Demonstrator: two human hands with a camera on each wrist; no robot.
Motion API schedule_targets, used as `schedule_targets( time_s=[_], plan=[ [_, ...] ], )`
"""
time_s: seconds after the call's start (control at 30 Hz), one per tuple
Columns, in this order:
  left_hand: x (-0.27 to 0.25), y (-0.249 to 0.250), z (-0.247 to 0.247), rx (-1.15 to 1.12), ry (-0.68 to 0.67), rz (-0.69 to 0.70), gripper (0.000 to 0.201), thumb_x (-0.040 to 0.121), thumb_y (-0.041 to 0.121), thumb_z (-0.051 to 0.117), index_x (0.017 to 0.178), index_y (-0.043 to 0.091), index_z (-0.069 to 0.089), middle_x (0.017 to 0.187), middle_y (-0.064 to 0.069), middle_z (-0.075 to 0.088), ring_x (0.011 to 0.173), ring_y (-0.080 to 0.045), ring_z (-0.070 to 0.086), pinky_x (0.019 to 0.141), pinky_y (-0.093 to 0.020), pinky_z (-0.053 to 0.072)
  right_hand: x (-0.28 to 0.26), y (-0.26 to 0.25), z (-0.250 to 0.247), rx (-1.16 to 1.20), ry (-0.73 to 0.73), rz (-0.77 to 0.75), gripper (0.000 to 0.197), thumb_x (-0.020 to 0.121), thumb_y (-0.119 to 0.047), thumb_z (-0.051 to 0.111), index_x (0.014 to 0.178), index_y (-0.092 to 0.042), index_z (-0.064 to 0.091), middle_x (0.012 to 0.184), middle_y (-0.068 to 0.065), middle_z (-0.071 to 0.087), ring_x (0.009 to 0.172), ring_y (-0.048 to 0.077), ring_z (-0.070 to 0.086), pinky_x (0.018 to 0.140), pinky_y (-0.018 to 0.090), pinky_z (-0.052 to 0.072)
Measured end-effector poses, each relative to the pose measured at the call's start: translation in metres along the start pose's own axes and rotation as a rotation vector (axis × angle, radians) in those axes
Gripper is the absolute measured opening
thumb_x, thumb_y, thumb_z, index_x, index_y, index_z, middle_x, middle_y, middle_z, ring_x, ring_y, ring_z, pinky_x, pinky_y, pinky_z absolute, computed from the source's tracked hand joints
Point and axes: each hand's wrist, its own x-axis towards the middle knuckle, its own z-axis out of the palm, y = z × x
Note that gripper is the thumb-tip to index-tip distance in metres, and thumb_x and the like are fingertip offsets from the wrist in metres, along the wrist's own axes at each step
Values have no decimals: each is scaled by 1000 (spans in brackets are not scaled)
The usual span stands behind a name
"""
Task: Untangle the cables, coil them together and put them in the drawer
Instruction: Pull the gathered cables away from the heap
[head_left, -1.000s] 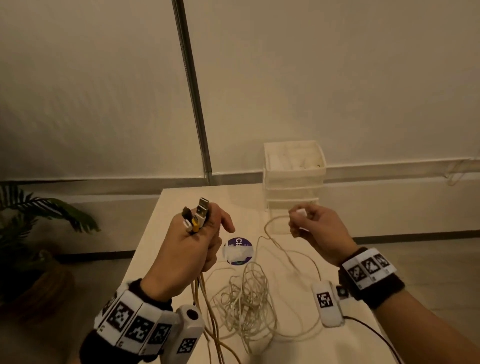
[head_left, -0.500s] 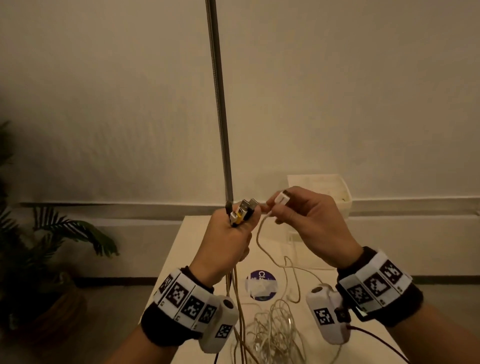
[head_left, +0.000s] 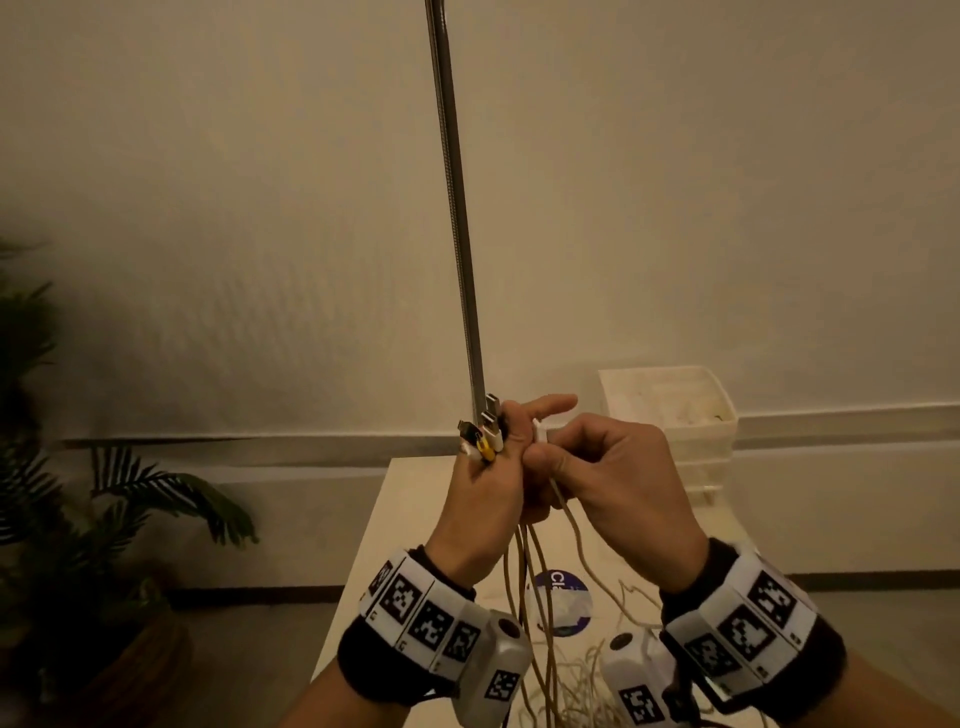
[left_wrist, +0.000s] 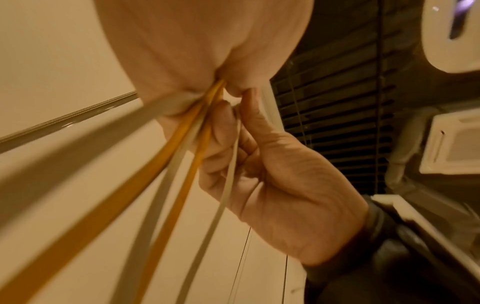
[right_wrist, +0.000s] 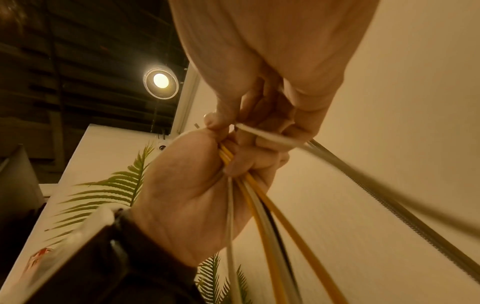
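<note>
Held up above the table, my left hand (head_left: 491, 470) grips a bundle of yellow and white cables (head_left: 530, 582). Their plugs (head_left: 485, 431) stick up above the fist and its index finger points out straight. Pressed against it, my right hand (head_left: 558, 454) pinches a white plug (head_left: 540, 431), whose white cable (head_left: 574, 525) hangs below. The left wrist view shows the cables (left_wrist: 182, 144) leaving the left palm (left_wrist: 202, 41). In the right wrist view the left hand (right_wrist: 194, 195) clasps the bundle (right_wrist: 259, 205) while right fingers (right_wrist: 223, 115) hold the white cable (right_wrist: 267, 136). A loose tangle (head_left: 571, 686) lies on the table (head_left: 384, 519).
A white drawer unit (head_left: 670, 410) stands at the table's far right. A round purple sticker (head_left: 558, 603) lies on the tabletop under the hanging cables. A potted plant (head_left: 130, 493) stands on the floor to the left. A metal strip (head_left: 457, 208) runs up the wall.
Both hands have risen and come together. The right hand has carried its white plug over to the left hand's bundle, and more cable now hangs off the table.
</note>
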Motion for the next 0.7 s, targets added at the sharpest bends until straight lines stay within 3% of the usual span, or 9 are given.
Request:
schedule_targets(
  time_s=[0.07,0.17,0.4,0.5,0.7],
  plan=[
    [2,0,-5,-49,-48,-54,57,92,58,31,125,26,64,86,-4,67,61,-11,51,50,-23,40,2,1,4,39,49,21,22,73,-29,67,78,-9,70,71,8,73,62,19,71,59,25,58],
    [3,1,-9,-36,-48,-69,52,95,58,33,124,29,65,94,-4,71,65,-15,48,50,-24,38,4,1,5,60,38,56,13,86,-18,64,87,-10,74,76,7,74,71,20,72,68,31,60],
    [10,-2,-9,-97,-24,-107,60,83,67,44,121,28,68,104,-15,69,80,-31,42,49,-25,33,9,0,3,24,-34,98,22,93,-7,55,107,-14,71,92,2,76,87,14,73,80,26,59],
    [12,-3,-9,-93,-36,-119,62,77,67,47,121,29,67,109,-14,71,83,-31,45,50,-22,38,13,0,1,42,-18,114,18,92,-12,57,102,-14,72,92,1,76,84,15,73,78,29,60],
    [15,0,-7,-92,-89,-188,53,70,68,52,112,41,69,110,-10,72,92,-32,63,65,-33,39,16,0,-1,89,-32,141,17,84,-25,61,89,-12,70,85,2,74,75,22,73,67,34,61]
  ],
)
